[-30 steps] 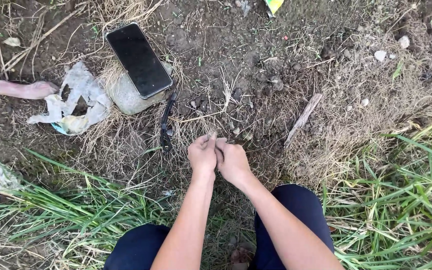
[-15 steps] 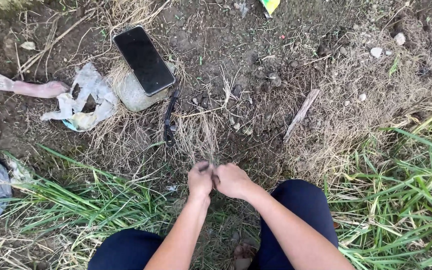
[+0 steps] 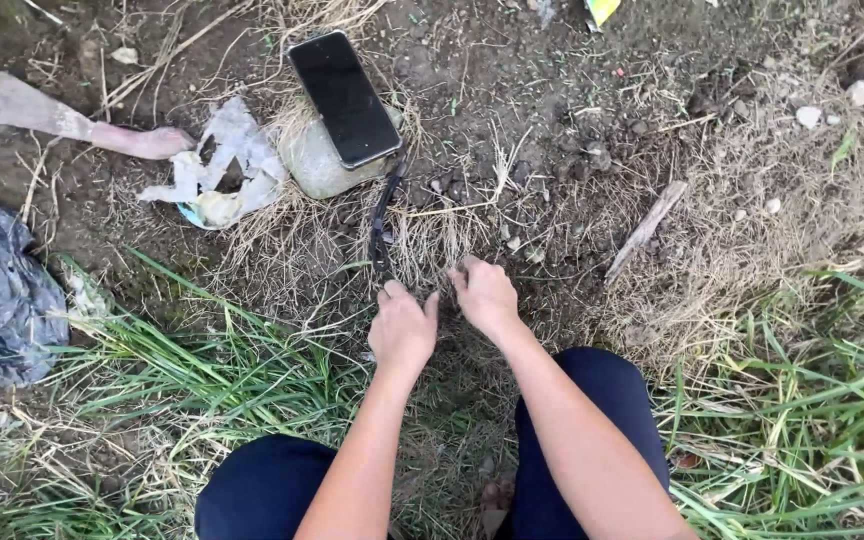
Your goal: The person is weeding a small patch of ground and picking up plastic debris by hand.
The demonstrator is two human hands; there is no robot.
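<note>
Both hands' grip [image 3: 444, 300] pinches wiry, brittle dry grass [image 3: 422, 240]

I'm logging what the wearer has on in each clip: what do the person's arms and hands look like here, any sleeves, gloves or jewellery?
Both forearms are bare up to the bottom edge of the picture, with no sleeve in view. The left hand and right hand wear no gloves, and no ring, watch or bracelet shows. Below the arms, dark navy trousers cover both knees.
</note>
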